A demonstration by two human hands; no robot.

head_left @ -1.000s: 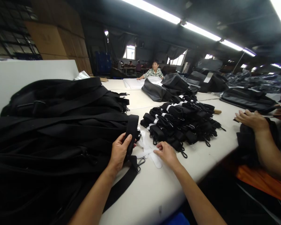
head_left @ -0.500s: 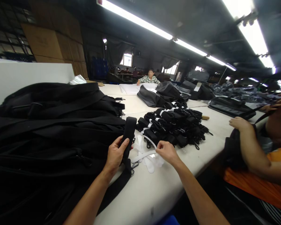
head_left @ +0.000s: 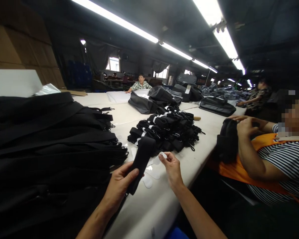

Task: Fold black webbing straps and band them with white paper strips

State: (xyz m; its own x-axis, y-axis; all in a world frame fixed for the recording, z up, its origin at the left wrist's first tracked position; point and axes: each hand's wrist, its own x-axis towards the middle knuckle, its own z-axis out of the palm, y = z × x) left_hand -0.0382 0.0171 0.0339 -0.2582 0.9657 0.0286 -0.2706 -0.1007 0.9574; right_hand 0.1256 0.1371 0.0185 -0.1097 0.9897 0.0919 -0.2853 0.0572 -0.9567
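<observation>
My left hand [head_left: 123,181] grips a folded black webbing strap [head_left: 145,152], thumb on top, the strap tilted up and to the right. My right hand [head_left: 171,166] is closed in a pinch on the rounded end of a white serrated tie strip [head_left: 162,154]; the rest of that strip is hidden behind the strap or fingers. More white strips [head_left: 147,181] lie loose on the table between and below the hands. Just beyond is a heap of bundled black straps [head_left: 164,127], several wrapped with white strips, metal hooks showing.
A large pile of long black straps [head_left: 47,142] covers the table's left side. Grey-black bags [head_left: 142,102] stand farther back. At right a person in an orange apron [head_left: 254,149] handles a black bag [head_left: 225,141]. Another person [head_left: 140,84] leans over the far side.
The view has turned right. My left hand has brought the folded strap away from the pile, and its hook no longer shows. My right hand has turned upward, holding a white strip's rounded end.
</observation>
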